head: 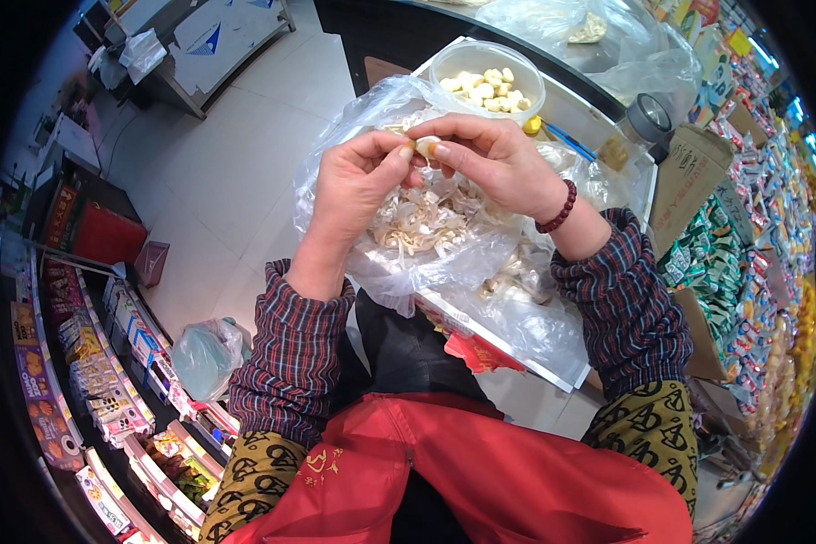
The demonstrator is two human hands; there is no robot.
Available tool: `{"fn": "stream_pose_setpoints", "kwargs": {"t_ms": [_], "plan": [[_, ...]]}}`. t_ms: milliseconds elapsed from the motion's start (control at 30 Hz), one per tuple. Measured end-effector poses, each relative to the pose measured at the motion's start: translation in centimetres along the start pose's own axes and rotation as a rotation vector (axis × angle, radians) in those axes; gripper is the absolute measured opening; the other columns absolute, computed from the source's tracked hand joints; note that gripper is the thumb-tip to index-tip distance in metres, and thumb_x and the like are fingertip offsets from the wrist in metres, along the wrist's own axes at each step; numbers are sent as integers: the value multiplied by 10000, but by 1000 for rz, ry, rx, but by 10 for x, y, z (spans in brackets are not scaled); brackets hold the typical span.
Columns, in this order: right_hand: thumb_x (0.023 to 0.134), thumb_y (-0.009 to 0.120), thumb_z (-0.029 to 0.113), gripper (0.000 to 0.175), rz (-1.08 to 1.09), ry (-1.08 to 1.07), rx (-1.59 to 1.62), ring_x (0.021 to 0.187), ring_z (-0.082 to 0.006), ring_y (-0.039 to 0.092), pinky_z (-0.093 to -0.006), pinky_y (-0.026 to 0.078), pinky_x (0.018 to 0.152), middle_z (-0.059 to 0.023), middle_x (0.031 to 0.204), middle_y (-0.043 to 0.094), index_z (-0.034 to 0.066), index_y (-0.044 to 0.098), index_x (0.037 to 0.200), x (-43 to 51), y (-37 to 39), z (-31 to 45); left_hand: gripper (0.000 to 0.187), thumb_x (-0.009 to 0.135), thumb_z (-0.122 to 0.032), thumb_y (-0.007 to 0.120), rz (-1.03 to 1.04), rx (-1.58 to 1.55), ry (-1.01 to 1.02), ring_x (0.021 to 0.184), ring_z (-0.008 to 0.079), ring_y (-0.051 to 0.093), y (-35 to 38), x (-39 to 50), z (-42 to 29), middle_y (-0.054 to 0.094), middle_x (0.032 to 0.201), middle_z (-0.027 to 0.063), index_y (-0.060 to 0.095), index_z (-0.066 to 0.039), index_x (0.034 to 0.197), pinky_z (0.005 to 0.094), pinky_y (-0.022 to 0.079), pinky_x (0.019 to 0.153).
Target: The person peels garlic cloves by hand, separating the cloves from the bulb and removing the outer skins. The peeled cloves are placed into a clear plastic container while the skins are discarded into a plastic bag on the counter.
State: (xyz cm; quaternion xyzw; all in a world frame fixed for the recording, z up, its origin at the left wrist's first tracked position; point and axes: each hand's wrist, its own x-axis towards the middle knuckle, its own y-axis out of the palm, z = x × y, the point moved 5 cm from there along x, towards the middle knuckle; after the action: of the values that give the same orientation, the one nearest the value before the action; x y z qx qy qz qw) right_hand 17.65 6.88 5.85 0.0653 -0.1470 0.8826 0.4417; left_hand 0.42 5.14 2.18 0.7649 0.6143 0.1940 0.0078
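Note:
Between the fingertips of my left hand (370,170) and my right hand (493,160) is a garlic clove (427,145), pinched from both sides. Beneath them a clear plastic bag (394,268) holds a heap of papery garlic skins (428,211). Just beyond my hands stands a round clear plastic tub (540,78) with peeled garlic cloves (493,88) in it. To the right of the skins, another clear plastic bag (551,326) holds what look like unpeeled garlic bulbs. My right wrist bears a dark red bead bracelet (559,207).
A white tray or board (571,381) supports the bags. Right of it are a clear jar with a grey lid (642,122), blue pens (571,139) and an open cardboard box (690,183) of green packets. Snack shelves (102,367) stand at the left.

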Motion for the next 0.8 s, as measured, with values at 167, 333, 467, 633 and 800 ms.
{"fn": "stream_pose_setpoints", "kwargs": {"t_ms": [167,333,467,633,800], "plan": [[934,701,79,353,-178,-256,-530,805,-126,634,-265,530,754,-52,959,671,5,661,1276,-2,0,11,141,972,-58,675,-156,79,-6,721,67,663,1,-1,3,722,885,44,713,48,1057,203,549,668],[901,696,49,308,-162,-362,-719,822,-237,658,-312,527,743,-124,927,636,-9,658,1201,-4,4,17,144,965,-63,689,-155,137,21,700,36,629,4,0,2,705,856,10,717,52,1047,181,513,633],[921,663,36,284,-193,-412,-682,854,-280,663,-339,528,763,-148,959,647,-16,651,1200,-4,8,18,141,965,-61,688,-177,117,22,693,31,619,3,-1,3,700,848,6,718,51,1046,180,503,624],[938,643,28,276,-197,-381,-605,887,-266,658,-332,523,789,-152,991,646,-27,639,1209,-4,9,14,143,964,-65,691,-180,101,15,691,30,614,3,0,4,697,841,4,719,49,1045,180,500,625],[974,607,21,285,-213,-347,-502,904,-193,641,-289,518,794,-112,1037,638,-28,613,1255,-4,10,9,144,960,-71,698,-199,114,4,696,32,614,3,0,4,696,837,4,720,49,1036,180,500,628]]}}
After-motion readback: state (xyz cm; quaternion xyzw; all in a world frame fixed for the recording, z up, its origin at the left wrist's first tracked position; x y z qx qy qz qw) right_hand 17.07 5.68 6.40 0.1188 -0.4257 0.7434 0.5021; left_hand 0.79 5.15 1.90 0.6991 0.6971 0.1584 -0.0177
